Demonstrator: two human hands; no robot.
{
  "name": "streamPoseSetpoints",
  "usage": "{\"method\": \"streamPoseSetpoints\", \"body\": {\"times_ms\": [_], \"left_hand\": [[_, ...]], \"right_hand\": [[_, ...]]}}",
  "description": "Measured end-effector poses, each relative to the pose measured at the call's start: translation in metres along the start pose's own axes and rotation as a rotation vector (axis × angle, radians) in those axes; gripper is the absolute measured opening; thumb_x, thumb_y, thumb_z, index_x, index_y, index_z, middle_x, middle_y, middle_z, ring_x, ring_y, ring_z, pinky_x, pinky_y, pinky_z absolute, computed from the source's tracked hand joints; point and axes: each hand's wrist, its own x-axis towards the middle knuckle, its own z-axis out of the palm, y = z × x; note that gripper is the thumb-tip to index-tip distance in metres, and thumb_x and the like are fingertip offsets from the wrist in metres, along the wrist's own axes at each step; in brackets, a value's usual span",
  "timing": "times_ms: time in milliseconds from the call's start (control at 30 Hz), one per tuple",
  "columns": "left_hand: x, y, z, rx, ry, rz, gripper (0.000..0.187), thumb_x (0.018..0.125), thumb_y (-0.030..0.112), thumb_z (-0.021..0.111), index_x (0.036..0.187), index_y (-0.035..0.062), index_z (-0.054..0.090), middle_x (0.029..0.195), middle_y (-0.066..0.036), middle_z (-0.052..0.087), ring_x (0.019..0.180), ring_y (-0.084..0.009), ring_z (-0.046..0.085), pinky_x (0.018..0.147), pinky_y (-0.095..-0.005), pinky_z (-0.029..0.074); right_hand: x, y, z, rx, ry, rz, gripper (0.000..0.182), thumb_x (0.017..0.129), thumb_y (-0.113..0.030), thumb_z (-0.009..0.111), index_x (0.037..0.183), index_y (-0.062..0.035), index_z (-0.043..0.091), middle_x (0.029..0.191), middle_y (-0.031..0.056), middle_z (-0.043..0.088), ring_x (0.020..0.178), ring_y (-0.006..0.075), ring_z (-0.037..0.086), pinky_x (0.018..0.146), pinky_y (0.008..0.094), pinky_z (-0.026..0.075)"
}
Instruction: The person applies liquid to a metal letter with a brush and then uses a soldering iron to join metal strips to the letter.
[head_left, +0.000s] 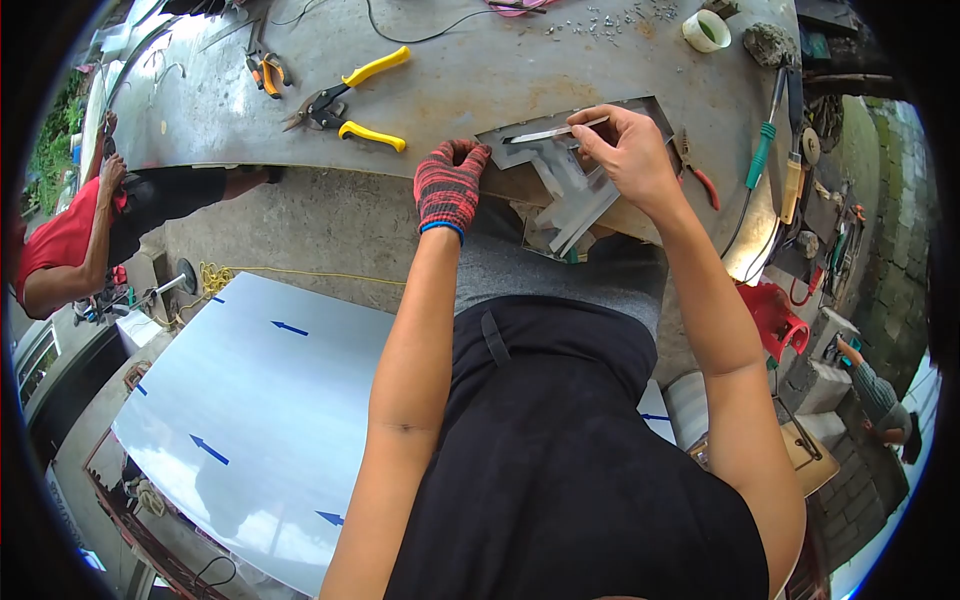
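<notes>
metal strip (556,131): thin, bright, lying nearly level across the top of a folded sheet-metal piece (570,195) at the near edge of the workbench (500,70). the right hand (628,152), bare, pinches the right end of the strip between thumb and fingertips; the fingers are closed together on it. the left hand (449,185), in a red-and-black knit glove, is curled into a loose fist with fingers together, resting at the bench edge against the left side of the sheet-metal piece; whether it grips anything cannot be told.

on the bench, well apart from the hands: yellow-handled snips (345,100) to the upper left, orange-handled pliers (266,70) beyond them, a roll of tape (706,30) at the upper right, a green-handled screwdriver (762,150) and red-handled pliers (697,172) just right of the right hand.

below the bench, a large metal sheet with blue arrows (250,410) lies on the floor. another person in a red shirt (60,240) is at the far left.
</notes>
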Motion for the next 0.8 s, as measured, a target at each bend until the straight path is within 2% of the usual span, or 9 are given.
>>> {"method": "streamPoseSetpoints", "body": {"times_ms": [233,300,600,633,700,800], "left_hand": [[-0.003,0.005,-0.001,-0.001,0.007,-0.015,0.032,0.090,0.033,0.079,0.105,0.0042,0.078,0.098,-0.015,0.078,0.092,-0.0249,0.073,0.086,-0.0376,0.055],[-0.003,0.004,-0.001,-0.011,0.005,-0.023,0.034,0.091,0.033,0.080,0.107,0.0034,0.077,0.097,-0.011,0.078,0.091,-0.0179,0.069,0.087,-0.0348,0.053],[-0.003,0.006,-0.001,-0.005,0.002,-0.030,0.032,0.091,0.031,0.080,0.107,0.0036,0.078,0.096,-0.011,0.078,0.090,-0.0171,0.069,0.086,-0.0345,0.053],[-0.003,0.006,-0.001,-0.004,0.002,-0.029,0.032,0.091,0.031,0.080,0.107,0.0036,0.078,0.096,-0.011,0.078,0.090,-0.0171,0.069,0.086,-0.0345,0.053],[-0.003,0.006,-0.001,0.006,0.009,-0.004,0.033,0.090,0.034,0.079,0.105,0.0042,0.077,0.098,-0.015,0.078,0.090,-0.0253,0.074,0.085,-0.0379,0.055],[-0.003,0.004,-0.001,0.008,0.008,-0.003,0.033,0.090,0.034,0.079,0.104,0.0043,0.078,0.097,-0.015,0.078,0.089,-0.0254,0.073,0.085,-0.0378,0.054]], "right_hand": [[0.001,-0.003,0.012,-0.039,0.009,-0.045,0.020,0.096,-0.014,0.071,0.108,0.0024,0.075,0.084,0.0077,0.076,0.072,0.0108,0.065,0.068,0.0280,0.052],[0.002,-0.002,0.016,-0.018,0.014,-0.049,0.020,0.096,-0.014,0.072,0.108,0.0018,0.075,0.085,0.0086,0.076,0.073,0.0121,0.066,0.070,0.0286,0.053],[0.004,0.000,0.029,0.068,0.045,-0.045,0.020,0.097,-0.013,0.071,0.107,0.0035,0.075,0.083,0.0077,0.076,0.072,0.0112,0.067,0.069,0.0285,0.054],[0.003,0.000,0.030,0.070,0.045,-0.045,0.020,0.097,-0.013,0.071,0.107,0.0035,0.075,0.083,0.0077,0.076,0.072,0.0112,0.067,0.069,0.0285,0.054],[0.002,-0.002,0.032,0.073,0.051,-0.037,0.020,0.096,-0.013,0.072,0.107,0.0038,0.076,0.081,0.0064,0.075,0.071,0.0104,0.066,0.068,0.0275,0.054],[0.001,-0.002,0.035,0.112,0.064,-0.029,0.020,0.097,-0.014,0.072,0.106,0.0039,0.076,0.080,0.0054,0.074,0.070,0.0098,0.066,0.067,0.0270,0.053]]}}
